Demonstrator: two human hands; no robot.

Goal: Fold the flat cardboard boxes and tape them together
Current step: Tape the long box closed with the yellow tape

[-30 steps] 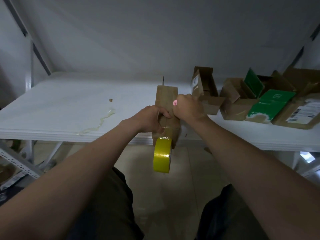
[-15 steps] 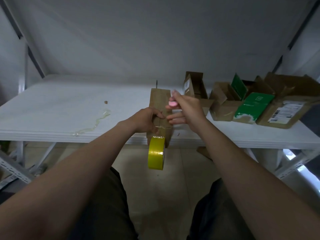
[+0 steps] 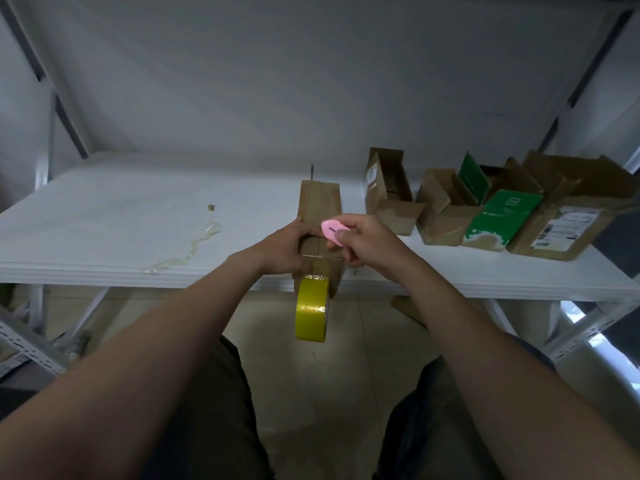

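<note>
Both reach forward: left grip [image 3: 287,249] clasps the cardboard box [image 3: 318,206], right grip [image 3: 363,239] pinches a pink cutter [image 3: 330,230].

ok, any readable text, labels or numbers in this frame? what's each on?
Nothing reads cleanly.
Green box: small square mark and a line of white print, too blurred to read.
White shipping label on the rightmost cardboard box: barcodes and print, too small to read.
White label on the side of the open box: too small to read.
Tape roll, pink cutter: no print visible.
</note>
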